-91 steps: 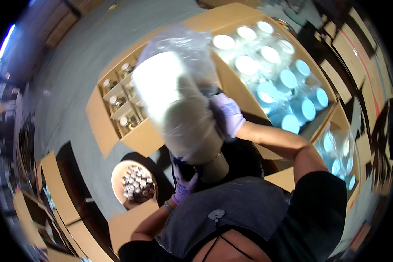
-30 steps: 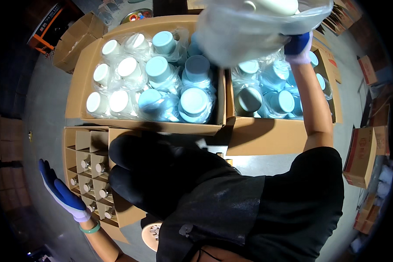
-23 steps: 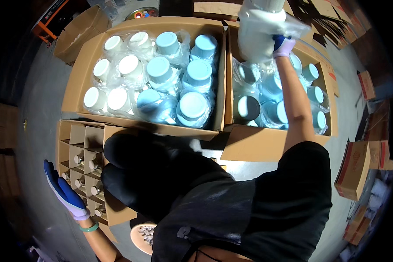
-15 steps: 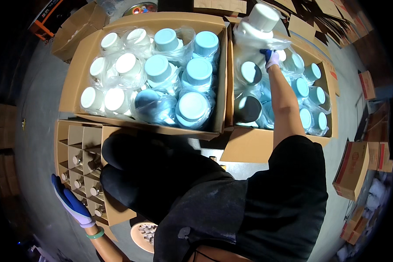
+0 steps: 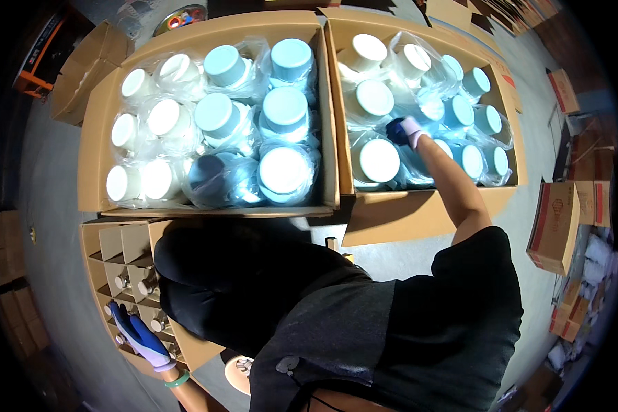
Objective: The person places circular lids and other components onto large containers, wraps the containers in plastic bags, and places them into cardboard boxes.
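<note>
Left box: largest item, on the floor, no change noted; upright white bottles on its left, pale blue bottles on its right, clear plastic about them. Right box, just beside it: change is here. Half a second ago the right hand held a white bottle up over this box; now that bottle is out of the grip, and two white-lidded bottles stand in the far row, one of them presumably it. Meaning: the far-left corner is now taken and the hand is relieved of its load. Person's dark trousers fill the space below the boxes and cover part of the divided box; they stand in the way between it and the right box. Closed carton well apart at right. Right hand has dropped among the lids near the middle of the right box; fingers blurred and partly hidden, cannot tell whether they pinch plastic. Left hand has come in over the divided box, fingers extended, nothing seen in them, hiding some of the small glass bottles there. Bowl near, partly covered by the body.
</note>
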`<state>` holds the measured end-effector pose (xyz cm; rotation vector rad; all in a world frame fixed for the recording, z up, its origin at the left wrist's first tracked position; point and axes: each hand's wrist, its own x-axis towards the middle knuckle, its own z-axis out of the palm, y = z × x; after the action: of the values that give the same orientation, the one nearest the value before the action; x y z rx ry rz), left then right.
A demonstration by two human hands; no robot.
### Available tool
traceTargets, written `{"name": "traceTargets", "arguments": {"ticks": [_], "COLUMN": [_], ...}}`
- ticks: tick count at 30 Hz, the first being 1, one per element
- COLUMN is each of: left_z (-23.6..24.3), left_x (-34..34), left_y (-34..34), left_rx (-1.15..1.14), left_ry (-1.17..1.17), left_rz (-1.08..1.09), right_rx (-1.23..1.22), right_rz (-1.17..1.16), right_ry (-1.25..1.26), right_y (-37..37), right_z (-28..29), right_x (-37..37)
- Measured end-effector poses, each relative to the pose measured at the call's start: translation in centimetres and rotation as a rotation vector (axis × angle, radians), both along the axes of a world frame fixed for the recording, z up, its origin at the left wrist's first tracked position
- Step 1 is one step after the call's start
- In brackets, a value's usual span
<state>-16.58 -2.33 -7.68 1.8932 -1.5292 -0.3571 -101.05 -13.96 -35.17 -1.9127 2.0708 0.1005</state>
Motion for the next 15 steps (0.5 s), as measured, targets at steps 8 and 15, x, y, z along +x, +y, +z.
{"name": "traceTargets", "arguments": {"ticks": [8, 15], "left_z": [1.4, 2.7], "left_x": [-3.9, -1.9], "left_y": [-3.7, 0.8], "left_rx": [-0.088, -0.104], "left_ry": [0.006, -0.075], "left_rz": [-0.234, -0.133], "right_rx": [0.315, -0.47], "right_rz": [-0.527, -0.815], "right_ry": [-0.587, -0.719], "right_y": [-0.5, 1.3], "right_z": [-4.3, 14.4], "right_x": [5.1, 13.0]}}
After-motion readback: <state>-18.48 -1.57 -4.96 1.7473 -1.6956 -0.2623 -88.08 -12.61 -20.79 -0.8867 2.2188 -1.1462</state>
